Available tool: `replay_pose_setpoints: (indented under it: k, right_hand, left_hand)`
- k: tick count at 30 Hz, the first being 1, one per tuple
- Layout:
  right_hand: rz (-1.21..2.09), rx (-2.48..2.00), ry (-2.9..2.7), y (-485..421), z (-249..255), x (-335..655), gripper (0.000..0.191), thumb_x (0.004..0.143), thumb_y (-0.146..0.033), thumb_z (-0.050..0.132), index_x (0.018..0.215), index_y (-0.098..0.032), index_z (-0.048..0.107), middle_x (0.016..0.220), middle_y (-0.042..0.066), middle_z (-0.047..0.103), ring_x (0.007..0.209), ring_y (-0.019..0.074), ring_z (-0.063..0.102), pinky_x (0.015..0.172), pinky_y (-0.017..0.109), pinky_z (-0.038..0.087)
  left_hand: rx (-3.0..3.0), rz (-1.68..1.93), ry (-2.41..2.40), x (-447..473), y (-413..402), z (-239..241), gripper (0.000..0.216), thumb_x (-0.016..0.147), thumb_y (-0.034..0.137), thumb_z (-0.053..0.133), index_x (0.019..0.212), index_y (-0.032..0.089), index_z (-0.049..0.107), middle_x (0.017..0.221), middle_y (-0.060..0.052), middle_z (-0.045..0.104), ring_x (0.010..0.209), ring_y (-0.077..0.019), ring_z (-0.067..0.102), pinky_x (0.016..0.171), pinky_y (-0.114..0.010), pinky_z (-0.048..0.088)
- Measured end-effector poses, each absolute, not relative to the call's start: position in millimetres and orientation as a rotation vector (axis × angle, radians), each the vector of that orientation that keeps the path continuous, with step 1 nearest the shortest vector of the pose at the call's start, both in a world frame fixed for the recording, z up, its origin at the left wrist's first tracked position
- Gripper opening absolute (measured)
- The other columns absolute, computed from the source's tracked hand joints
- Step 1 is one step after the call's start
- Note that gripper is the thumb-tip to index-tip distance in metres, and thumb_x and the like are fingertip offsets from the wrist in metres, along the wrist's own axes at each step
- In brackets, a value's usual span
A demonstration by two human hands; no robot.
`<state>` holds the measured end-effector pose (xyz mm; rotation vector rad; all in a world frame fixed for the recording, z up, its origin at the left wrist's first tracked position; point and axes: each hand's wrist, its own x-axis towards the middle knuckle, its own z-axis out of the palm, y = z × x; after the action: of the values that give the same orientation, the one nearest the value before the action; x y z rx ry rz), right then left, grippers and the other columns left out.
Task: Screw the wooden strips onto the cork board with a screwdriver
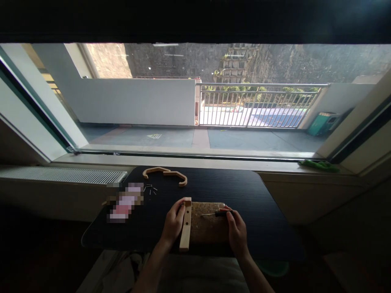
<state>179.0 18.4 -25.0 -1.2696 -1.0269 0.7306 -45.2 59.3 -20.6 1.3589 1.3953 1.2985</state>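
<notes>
My left hand (pixel 174 221) is closed around the upper left side of a pale wooden bar (pixel 186 234) with two dark round holes. The bar stands nearly lengthwise to me, at the left edge of a worn brown board (pixel 210 232). In my right hand (pixel 236 228) is a screwdriver (pixel 220 213) with a black handle, its thin shaft pointing left over the board towards the bar. The shaft's tip is apart from the bar. My right fingers hide the handle's end and the board's right edge.
Two curved wooden hooks (pixel 156 169) (pixel 177 176) lie at the back of the black table (pixel 244 187). Several screws (pixel 150 189) are scattered at left, beside a blurred-out pinkish item (pixel 126 203). Beyond the table are a window sill (pixel 214 162), a radiator (pixel 61 174) and a green cloth (pixel 317 165).
</notes>
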Motion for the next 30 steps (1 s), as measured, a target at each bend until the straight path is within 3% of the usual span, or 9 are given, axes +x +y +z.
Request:
replay_pose_setpoints:
  k: [6, 30]
  right_hand:
    - [0.857, -1.252, -0.931, 16.7, -22.4, 190.2, 0.048, 0.081, -0.066, 0.060, 0.086, -0.021, 0.075, 0.088, 0.007, 0.076, 0.085, 0.0279, 0.069, 0.077, 0.036, 0.054]
    - [0.796, -1.321, -1.014, 17.8, -35.6, 195.8, 0.052, 0.078, -0.070, 0.060, 0.087, -0.020, 0.076, 0.094, 0.011, 0.077, 0.089, 0.0306, 0.070, 0.076, 0.036, 0.056]
  left_hand:
    - [1.456, 1.291, 1.400, -47.4, 52.5, -20.0, 0.039, 0.084, 0.041, 0.058, 0.112, 0.018, 0.070, 0.117, -0.010, 0.073, 0.115, -0.0278, 0.065, 0.103, -0.041, 0.048]
    - [1.463, 1.316, 1.426, -45.0, 50.4, -26.0, 0.036, 0.083, 0.040, 0.055, 0.104, 0.017, 0.071, 0.109, -0.011, 0.074, 0.107, -0.0292, 0.068, 0.100, -0.043, 0.050]
